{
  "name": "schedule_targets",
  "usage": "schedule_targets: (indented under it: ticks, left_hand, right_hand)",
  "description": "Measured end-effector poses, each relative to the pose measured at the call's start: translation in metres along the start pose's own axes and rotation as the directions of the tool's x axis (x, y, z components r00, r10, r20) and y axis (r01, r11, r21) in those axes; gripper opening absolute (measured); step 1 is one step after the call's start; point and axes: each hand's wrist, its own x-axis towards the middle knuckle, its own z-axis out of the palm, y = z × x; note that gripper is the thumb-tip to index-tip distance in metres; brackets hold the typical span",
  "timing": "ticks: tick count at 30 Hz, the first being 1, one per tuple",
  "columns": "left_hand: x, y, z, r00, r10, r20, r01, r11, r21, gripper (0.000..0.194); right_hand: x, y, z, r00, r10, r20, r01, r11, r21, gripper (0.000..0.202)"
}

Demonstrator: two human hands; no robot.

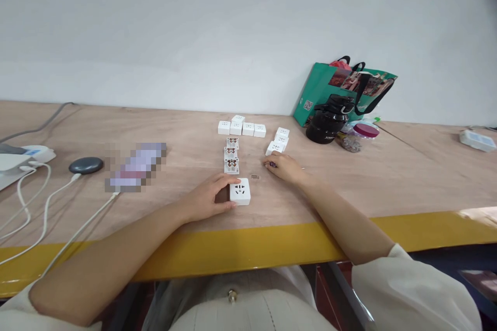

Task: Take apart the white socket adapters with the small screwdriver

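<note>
My left hand point(209, 197) grips a white square wall socket point(239, 192) between thumb and fingers, its slotted face up on the table near the front edge. My right hand point(285, 166) rests on the table, its fingers closed around what looks like a screwdriver point(273, 164); a dark purple end and a thin metal tip show. Just beyond that hand is a short column of white sockets point(275, 148). Between the hands, several socket inserts point(232, 165) with copper-coloured contacts stand in a line. A small brownish patch point(254, 176) lies near the held socket; I cannot make it out.
More white sockets point(236, 128) sit in a row farther back. On the right are a black flask point(325, 124), a jar with a dark red lid point(365, 131) and a green bag point(316, 85). Leftward lie a blurred phone point(135, 168), a dark round device point(86, 165) and white cables point(45, 212).
</note>
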Motion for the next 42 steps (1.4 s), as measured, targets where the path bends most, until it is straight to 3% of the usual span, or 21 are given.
schedule_targets:
  ticks: [10,25,27,29,31,34,36,42]
  left_hand:
    - [0.000,-0.002,0.004,0.998,0.053,-0.040,-0.053,0.999,0.004,0.052]
    - [0.003,0.001,0.006,1.000,-0.023,-0.009,0.023,1.000,-0.022,0.058]
    - [0.002,0.001,0.007,0.998,-0.057,-0.011,0.057,0.998,-0.029,0.064]
    - [0.002,0.001,0.007,0.998,-0.065,-0.012,0.065,0.997,-0.036,0.066]
    - [0.002,0.001,0.008,0.999,-0.046,-0.022,0.045,0.998,-0.042,0.065]
    - [0.003,0.000,0.008,0.999,-0.013,-0.038,0.012,0.999,-0.041,0.064]
    - [0.004,-0.001,0.009,0.999,0.000,-0.043,-0.002,0.999,-0.038,0.064]
    - [0.004,-0.004,0.011,0.998,0.016,-0.056,-0.018,0.999,-0.037,0.061]
  right_hand:
    - [0.001,-0.006,-0.002,0.999,0.007,0.031,-0.005,0.998,-0.070,0.019]
    - [-0.001,-0.024,0.002,1.000,-0.014,0.025,0.017,0.994,-0.107,0.029]
    - [-0.003,-0.031,-0.001,0.999,-0.039,-0.007,0.039,0.999,-0.024,0.027]
    - [-0.006,-0.041,-0.005,0.996,-0.036,-0.084,0.051,0.982,0.183,0.021]
    - [-0.010,-0.053,-0.008,0.992,-0.011,-0.126,0.068,0.885,0.460,0.013]
    - [-0.017,-0.071,-0.010,0.996,-0.066,-0.053,0.084,0.673,0.735,0.007]
    - [-0.020,-0.080,-0.008,0.988,-0.149,-0.031,0.119,0.621,0.775,0.005]
    - [-0.022,-0.084,-0.003,0.970,-0.223,-0.093,0.232,0.749,0.621,0.011]
